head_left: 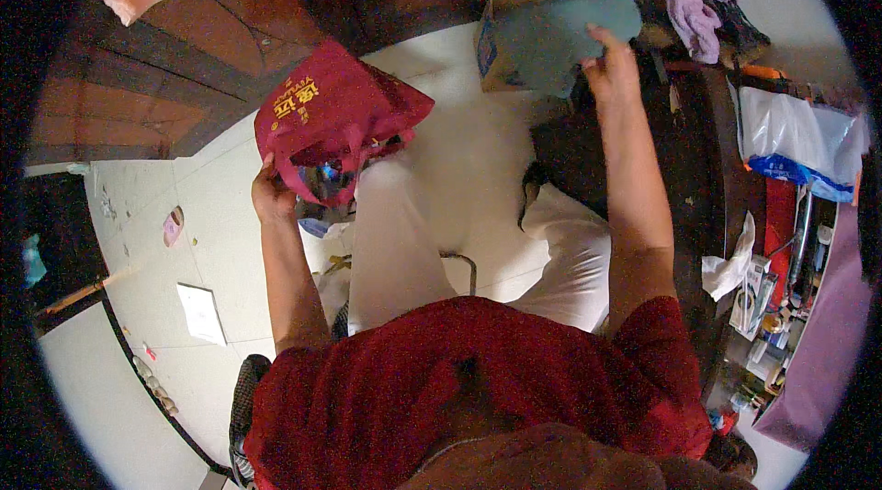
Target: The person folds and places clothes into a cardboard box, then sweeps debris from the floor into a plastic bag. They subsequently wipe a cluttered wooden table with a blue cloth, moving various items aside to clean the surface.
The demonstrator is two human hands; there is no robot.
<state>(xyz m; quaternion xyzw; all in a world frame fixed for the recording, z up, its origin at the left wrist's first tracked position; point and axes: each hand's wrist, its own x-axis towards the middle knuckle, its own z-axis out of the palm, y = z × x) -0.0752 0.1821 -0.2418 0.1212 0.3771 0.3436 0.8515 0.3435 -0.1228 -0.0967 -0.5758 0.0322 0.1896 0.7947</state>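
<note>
My left hand (273, 192) grips the rim of a dark red fabric tote bag (331, 97) by one of its handles. The bag bears yellow writing and tilts towards me, its mouth partly showing some dark and shiny contents that I cannot make out. Off to the right, my right hand (612, 70) pinches a flat, grey-green object (586, 15), blurred and rounded at its far end. It hangs over an open cardboard box (510, 1) and hides much of that box.
Brown wooden cabinet doors (255, 28) stand ahead. A dark wooden table (696, 214) runs along my right, with plastic bags (792, 125) beyond. On the tiled floor (227, 228) lie a pink slipper (173, 227) and a white flat item (201, 314). Purple cloth (692, 1) hangs at upper right.
</note>
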